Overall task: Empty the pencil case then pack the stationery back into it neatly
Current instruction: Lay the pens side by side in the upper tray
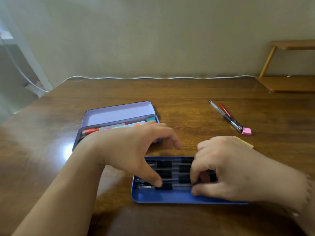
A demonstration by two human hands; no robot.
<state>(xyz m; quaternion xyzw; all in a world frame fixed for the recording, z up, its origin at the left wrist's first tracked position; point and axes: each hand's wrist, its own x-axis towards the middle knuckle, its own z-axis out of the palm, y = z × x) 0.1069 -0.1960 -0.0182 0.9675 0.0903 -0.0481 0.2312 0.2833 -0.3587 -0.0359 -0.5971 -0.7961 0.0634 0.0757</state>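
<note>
While both hands press black-grip clear pens (164, 174) flat in the blue metal tray (163, 197), packing goes on. Left hand (134, 147) open, right hand (226, 169) curled on pens. Next, I think, the loose pen (225, 115).

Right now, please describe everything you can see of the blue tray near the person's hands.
The blue tray is shallow, rectangular, with rounded corners and a low rim; it looks like painted metal. It lies flat on the wooden table, nearer the camera than the open purple case. Several clear pens with black grips lie side by side in it, lengthwise, leaving the near strip bare. The left hand and the right hand both reach in, fingers on the pens.
</note>
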